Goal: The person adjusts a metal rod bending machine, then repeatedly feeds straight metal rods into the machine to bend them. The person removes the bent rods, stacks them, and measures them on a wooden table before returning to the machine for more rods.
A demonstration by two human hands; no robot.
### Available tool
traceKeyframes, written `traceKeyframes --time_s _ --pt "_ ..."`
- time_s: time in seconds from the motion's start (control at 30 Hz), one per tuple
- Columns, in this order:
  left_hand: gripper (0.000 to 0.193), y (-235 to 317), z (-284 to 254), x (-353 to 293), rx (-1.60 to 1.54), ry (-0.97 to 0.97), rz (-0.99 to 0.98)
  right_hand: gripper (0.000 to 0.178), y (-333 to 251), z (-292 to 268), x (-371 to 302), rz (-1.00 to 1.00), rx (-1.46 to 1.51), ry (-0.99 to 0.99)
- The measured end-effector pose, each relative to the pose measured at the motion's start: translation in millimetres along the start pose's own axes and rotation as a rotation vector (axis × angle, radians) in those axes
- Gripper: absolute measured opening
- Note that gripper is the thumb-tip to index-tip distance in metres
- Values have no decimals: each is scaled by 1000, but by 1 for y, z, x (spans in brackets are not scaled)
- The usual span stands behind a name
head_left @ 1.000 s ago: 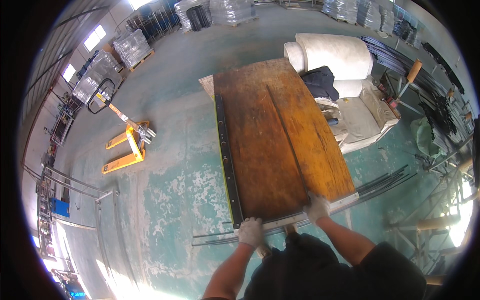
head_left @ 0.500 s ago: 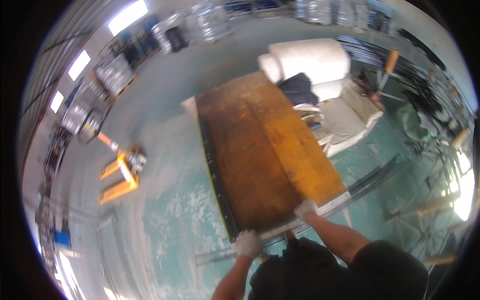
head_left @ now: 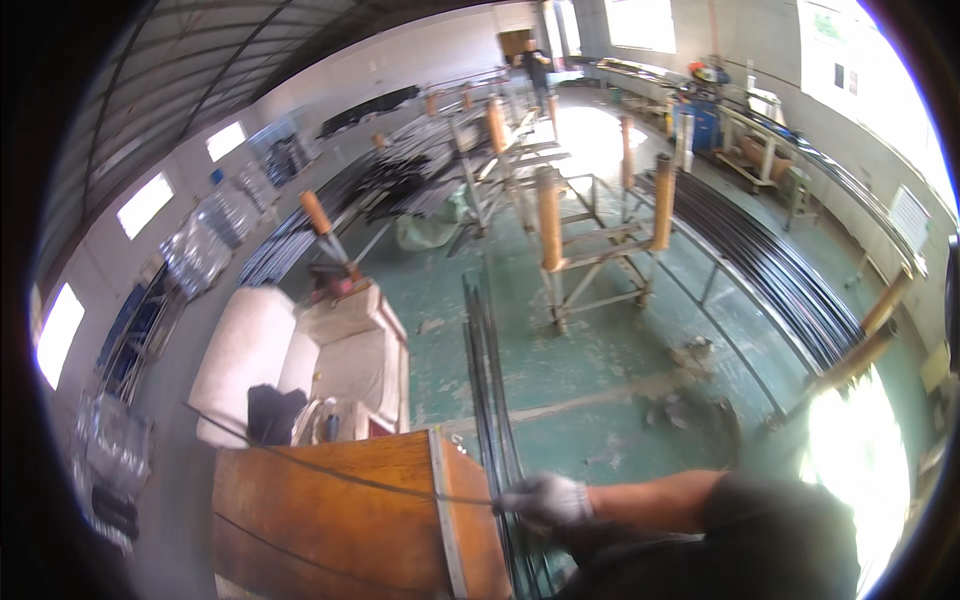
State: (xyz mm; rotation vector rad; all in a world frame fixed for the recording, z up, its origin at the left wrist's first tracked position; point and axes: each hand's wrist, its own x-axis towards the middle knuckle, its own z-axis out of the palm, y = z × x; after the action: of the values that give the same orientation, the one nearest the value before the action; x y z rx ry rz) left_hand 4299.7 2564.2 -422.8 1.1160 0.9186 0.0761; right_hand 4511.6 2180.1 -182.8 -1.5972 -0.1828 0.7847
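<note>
Gloved hand (head_left: 545, 498) gripping thin metal rod (head_left: 330, 468) across wooden board (head_left: 330, 520), fingers closed round it; next, drawing rod clear steadily.

One view only, from a fisheye camera on the person's head. It looks forward and down across a workshop, not straight at the hands. The near field sits at the lower edge: a gloved hand (head_left: 545, 498) and a wooden board (head_left: 330, 520), both close below the lens. The green floor (head_left: 600, 360) runs away up the middle to racks (head_left: 560, 230) well beyond. Straight edges bow near the dark round rim.
</note>
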Motion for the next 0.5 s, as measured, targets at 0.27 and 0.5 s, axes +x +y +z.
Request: traceKeyframes --time_s 0.27,0.5 --pt "34 52 162 -29 -602 -1010 -105 38 98 -147 -235 -214 110 282" --pt "13 28 364 -240 76 -474 295 29 167 -203 -388 -220 -125 757"
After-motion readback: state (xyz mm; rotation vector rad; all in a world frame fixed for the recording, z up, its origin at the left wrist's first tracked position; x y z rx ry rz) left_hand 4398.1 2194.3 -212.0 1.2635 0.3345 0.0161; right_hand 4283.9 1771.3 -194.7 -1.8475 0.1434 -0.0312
